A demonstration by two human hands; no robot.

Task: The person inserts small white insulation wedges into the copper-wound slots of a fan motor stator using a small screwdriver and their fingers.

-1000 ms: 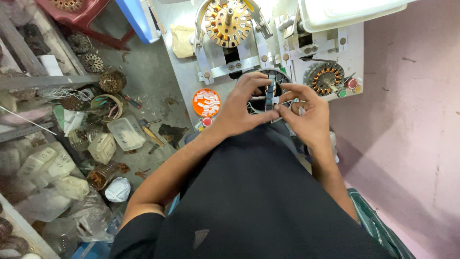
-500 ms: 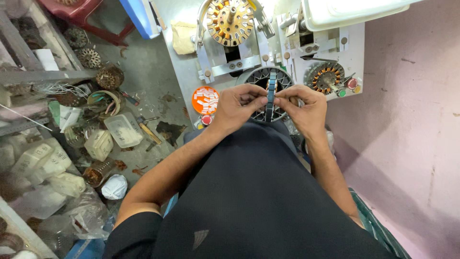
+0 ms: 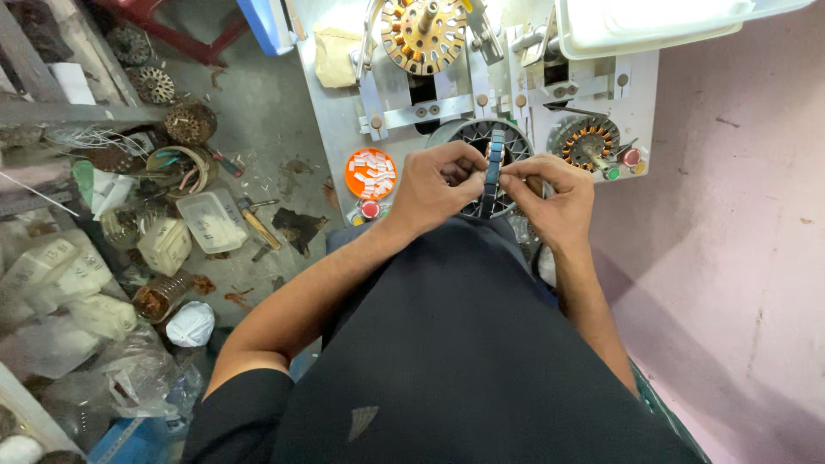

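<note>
- The slotted metal ring (image 3: 481,142) is sitting at the near edge of the bench (image 3: 339,129), partly hidden behind both hands; a second ago it was lying lower, under the palms, and it is now showing more of its far rim.
- The left hand (image 3: 434,185) is pinching something small at the ring's left side, fingers curled tight; what it is gripping is too small to tell.
- The right hand (image 3: 554,193) is pinching the near end of a thin blue-grey strip (image 3: 492,167), which is now standing straight across the ring, where earlier it was bunched between the fingers. I am judging that the strip is being fed into the ring's slots.
- Counting on the bench: one orange dish of white slips (image 3: 370,172) near the left edge, one large copper-wound stator (image 3: 423,34) at the far edge, one smaller wound stator (image 3: 587,142) toward the right edge, one white tray (image 3: 653,21) at the far right corner.
</note>
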